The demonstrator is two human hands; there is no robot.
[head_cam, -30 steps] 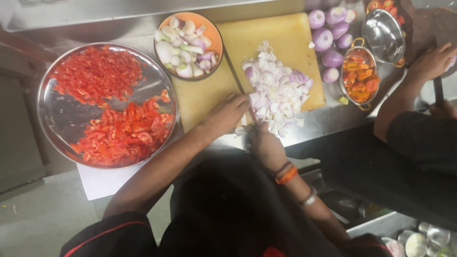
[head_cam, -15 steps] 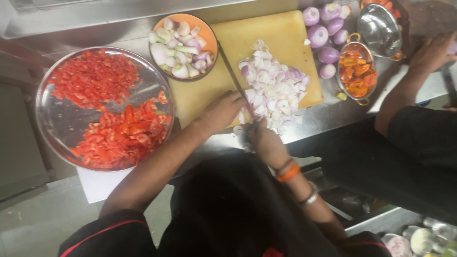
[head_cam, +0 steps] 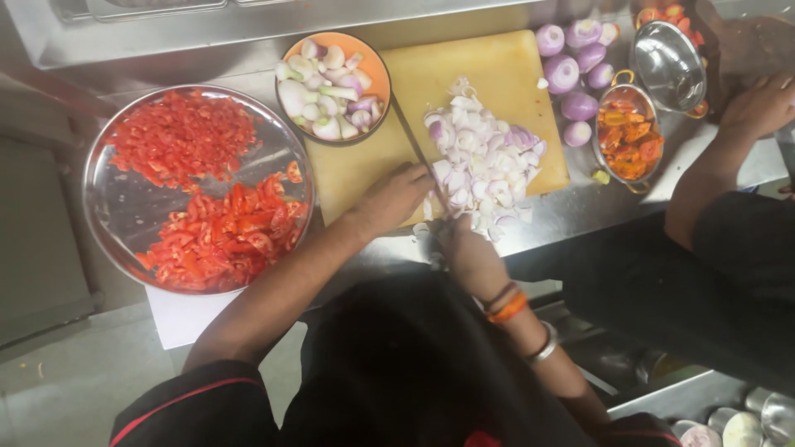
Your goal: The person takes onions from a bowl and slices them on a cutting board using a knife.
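- Yellow cutting board [head_cam: 489, 79] carries a heap of sliced onion [head_cam: 489, 170]; the left hand [head_cam: 396, 197] lies curled at the heap's near-left edge, touching a knife [head_cam: 414, 141] whose thin blade runs away from it toward the orange bowl.
- Whether that hand's fingers close around the handle cannot be told.
- Right hand [head_cam: 468, 248] sits just below the heap at the board's near edge, fingers bent; whether it holds anything cannot be told.
- Left of the left hand, a steel tray [head_cam: 124, 207] holds chopped tomato [head_cam: 219, 232].
- Beyond the knife tip, the orange bowl [head_cam: 377, 74] holds onion pieces.
- Peeled whole onions [head_cam: 571, 70] lie well to the right, beside the board.
- Another person's hand [head_cam: 758, 108] rests far right.
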